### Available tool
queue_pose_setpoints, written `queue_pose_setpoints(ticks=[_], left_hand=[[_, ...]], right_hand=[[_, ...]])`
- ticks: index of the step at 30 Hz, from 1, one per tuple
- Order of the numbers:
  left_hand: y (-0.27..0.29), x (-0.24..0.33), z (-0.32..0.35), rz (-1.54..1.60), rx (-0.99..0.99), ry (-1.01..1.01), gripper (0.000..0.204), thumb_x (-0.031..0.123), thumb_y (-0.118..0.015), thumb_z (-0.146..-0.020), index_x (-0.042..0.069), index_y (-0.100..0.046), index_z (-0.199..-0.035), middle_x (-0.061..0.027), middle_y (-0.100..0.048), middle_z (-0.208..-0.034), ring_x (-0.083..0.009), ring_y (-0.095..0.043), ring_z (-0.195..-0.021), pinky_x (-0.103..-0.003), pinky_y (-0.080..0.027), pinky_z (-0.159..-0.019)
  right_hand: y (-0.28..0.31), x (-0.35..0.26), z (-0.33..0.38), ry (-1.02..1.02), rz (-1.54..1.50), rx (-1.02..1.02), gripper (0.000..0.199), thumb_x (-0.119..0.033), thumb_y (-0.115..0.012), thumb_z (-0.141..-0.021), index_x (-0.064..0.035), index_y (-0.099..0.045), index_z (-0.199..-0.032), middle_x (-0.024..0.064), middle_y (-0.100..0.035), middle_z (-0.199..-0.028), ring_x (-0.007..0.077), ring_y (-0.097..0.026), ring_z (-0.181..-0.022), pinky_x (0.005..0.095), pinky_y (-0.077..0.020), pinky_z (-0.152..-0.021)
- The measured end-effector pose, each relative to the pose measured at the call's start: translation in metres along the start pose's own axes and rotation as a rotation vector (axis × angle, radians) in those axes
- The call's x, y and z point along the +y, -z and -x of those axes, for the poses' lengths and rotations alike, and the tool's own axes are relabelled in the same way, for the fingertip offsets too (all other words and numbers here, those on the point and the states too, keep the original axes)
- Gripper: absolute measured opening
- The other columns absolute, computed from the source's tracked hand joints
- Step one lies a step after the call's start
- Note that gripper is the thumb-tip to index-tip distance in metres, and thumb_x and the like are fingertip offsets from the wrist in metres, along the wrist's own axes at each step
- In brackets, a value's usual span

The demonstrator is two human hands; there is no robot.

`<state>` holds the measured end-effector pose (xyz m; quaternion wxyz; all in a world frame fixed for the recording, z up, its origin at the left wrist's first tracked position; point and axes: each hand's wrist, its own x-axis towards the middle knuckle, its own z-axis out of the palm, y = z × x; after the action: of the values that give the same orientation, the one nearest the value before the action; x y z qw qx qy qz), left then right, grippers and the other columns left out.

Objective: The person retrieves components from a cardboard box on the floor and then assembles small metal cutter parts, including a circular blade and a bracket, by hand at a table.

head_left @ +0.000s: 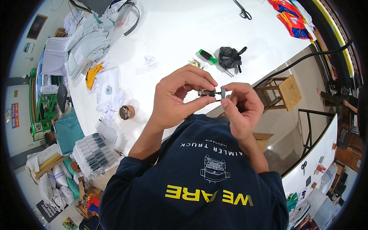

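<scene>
In front of my chest, over the near edge of the white table (172, 34), both my hands work on one small part. Between thumb and fingers, my left hand (178, 92) pinches a dark, shiny little cylinder (207, 92). A thin dark shaft sticks out of its right end. There my right hand (242, 107) closes thumb and forefinger on a grey-green disc (223, 93) on the shaft. Just beyond my hands lie a small brass-coloured metal piece (194, 63), a screwdriver with a green and black handle (207, 56) and a crumpled black plastic bag (230, 58).
Scissors (244, 13) and red-blue cloth (293, 25) lie on the table's far side. A round tin (126, 112), white cloths and stacked bundles (94, 153) are at left. A wooden stool (281, 93) stands at right, beneath a black cable (295, 63).
</scene>
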<state>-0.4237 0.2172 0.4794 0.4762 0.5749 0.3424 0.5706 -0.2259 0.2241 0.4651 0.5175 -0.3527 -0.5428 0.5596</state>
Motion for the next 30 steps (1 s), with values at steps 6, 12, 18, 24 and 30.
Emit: queue_pose_setpoints(ticks=[6,12,18,24,30], left_hand=[[-0.0012,-0.0006,0.0013,0.013,0.025,-0.004,0.030,-0.013,-0.079,-0.079,-0.002,-0.071,-0.106,-0.0155,-0.068,-0.114,-0.0188,-0.069,-0.103,-0.030,-0.059,-0.087],[-0.0008,-0.0007,0.0023,0.033,0.009,0.016,0.032,-0.016,-0.076,-0.080,-0.003,-0.068,-0.108,-0.0197,-0.066,-0.116,-0.0202,-0.068,-0.107,-0.031,-0.058,-0.088],[-0.0024,-0.0020,0.0021,0.064,0.005,0.021,0.031,-0.015,-0.075,-0.082,-0.003,-0.067,-0.109,-0.0203,-0.067,-0.117,-0.0211,-0.068,-0.106,-0.032,-0.058,-0.089],[-0.0003,-0.0014,0.0019,0.145,0.015,0.090,0.026,-0.012,-0.073,-0.085,-0.003,-0.067,-0.109,-0.0206,-0.067,-0.115,-0.0227,-0.068,-0.108,-0.032,-0.058,-0.089],[-0.0005,-0.0052,0.0025,0.280,0.009,0.131,0.025,-0.010,-0.070,-0.087,-0.005,-0.067,-0.111,-0.0210,-0.068,-0.115,-0.0234,-0.067,-0.109,-0.032,-0.058,-0.089]], right_hand=[[0.0001,-0.0012,0.0010,-0.021,-0.041,0.015,0.026,0.004,-0.071,-0.090,0.0011,-0.067,-0.115,-0.0094,-0.046,-0.067,-0.0006,-0.040,-0.059,0.0186,-0.0286,-0.054],[0.0012,0.0004,0.0031,0.000,0.006,0.022,0.027,0.004,-0.072,-0.089,0.0012,-0.067,-0.116,-0.0094,-0.046,-0.067,-0.0008,-0.040,-0.059,0.0188,-0.0286,-0.054],[0.0005,0.0003,0.0051,0.136,0.035,0.026,0.028,0.005,-0.072,-0.089,0.0022,-0.066,-0.116,-0.0077,-0.049,-0.069,-0.0009,-0.041,-0.060,0.0187,-0.0285,-0.054],[0.0036,0.0014,0.0041,0.195,0.008,0.051,0.027,0.005,-0.070,-0.090,0.0039,-0.065,-0.117,-0.0058,-0.052,-0.071,-0.0001,-0.042,-0.059,0.0191,-0.0296,-0.053],[0.0061,0.0021,0.0005,-0.278,-0.566,0.026,0.021,-0.004,-0.065,-0.096,0.0035,-0.063,-0.116,-0.0066,-0.044,-0.065,0.0020,-0.034,-0.052,0.0246,-0.0246,-0.048]])
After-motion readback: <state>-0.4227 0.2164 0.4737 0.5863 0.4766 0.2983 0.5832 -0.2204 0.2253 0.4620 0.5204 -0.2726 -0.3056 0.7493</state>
